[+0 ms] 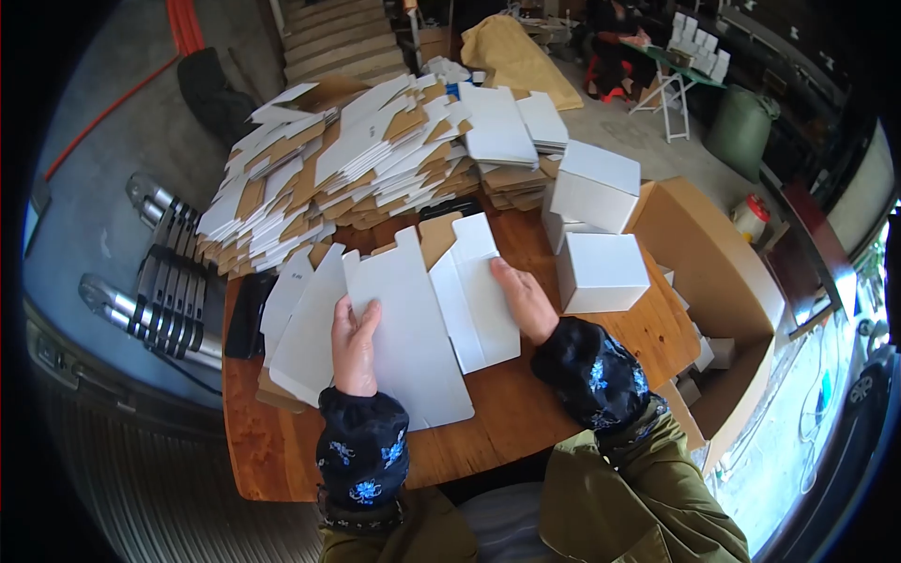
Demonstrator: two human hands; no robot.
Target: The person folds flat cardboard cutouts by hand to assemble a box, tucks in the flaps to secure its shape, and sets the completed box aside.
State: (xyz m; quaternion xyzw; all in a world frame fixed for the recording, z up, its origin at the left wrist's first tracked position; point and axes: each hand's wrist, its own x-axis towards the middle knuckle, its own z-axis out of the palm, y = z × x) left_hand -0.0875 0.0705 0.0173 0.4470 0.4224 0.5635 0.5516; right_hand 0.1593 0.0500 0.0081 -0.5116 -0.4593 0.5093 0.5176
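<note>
A white cardboard blank [408, 324] with brown inner flaps lies partly unfolded between my hands over the wooden table [272, 460]. My left hand [357, 345] grips its left part, the thumb lying on the white face. On the right panel, my right hand [524, 300] holds the outer edge with its thumb on top. More flat white blanks [305, 328] are left of and partly under the held one. Folded white boxes, one at the front [603, 272] and another behind it [595, 186], stand to the right of my right hand.
A big heap of flat blanks [366, 141] covers the table's back, beside a neater stack [497, 127]. An open brown carton [713, 244] containing white boxes stands right. A folded ladder [174, 281] is at the left. A person [615, 47] sits near a green table [671, 64].
</note>
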